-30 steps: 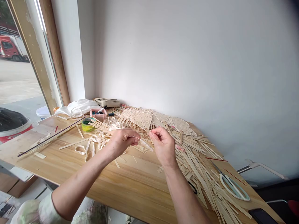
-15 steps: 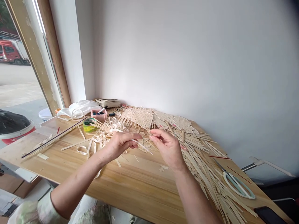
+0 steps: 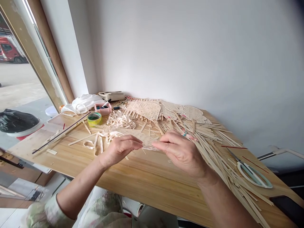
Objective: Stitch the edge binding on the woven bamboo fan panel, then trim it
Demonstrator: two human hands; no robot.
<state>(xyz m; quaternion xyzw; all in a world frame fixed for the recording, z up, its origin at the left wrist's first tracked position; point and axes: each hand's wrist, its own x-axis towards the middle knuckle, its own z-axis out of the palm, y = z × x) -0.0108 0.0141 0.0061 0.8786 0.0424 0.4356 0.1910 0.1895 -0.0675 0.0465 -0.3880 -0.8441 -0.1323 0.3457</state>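
A pale woven bamboo piece (image 3: 147, 138) is held up over the table, its patterned face partly showing behind and between my hands. My left hand (image 3: 123, 148) closes on its left side, fingers over the near edge and thumb beneath. By the right part of that edge, my right hand (image 3: 181, 152) is pinched, thumb and forefinger pressed together. What lies in this pinch is too small to make out. A pale binding ribbon (image 3: 101, 142) trails in loops left of my left hand.
Finished-looking woven fans (image 3: 148, 110) lie against the wall. Loose bamboo strips (image 3: 220, 167) spread along the right side, with scissors (image 3: 254, 174) and a phone (image 3: 287, 209) beyond. At left are a tape roll (image 3: 94, 119), a pink box (image 3: 103, 109) and a long dark-edged stick (image 3: 60, 133).
The woven piece has turned from nearly edge-on to showing more of its face. My right hand has rolled over, its back now upward. The camera view has shifted slightly.
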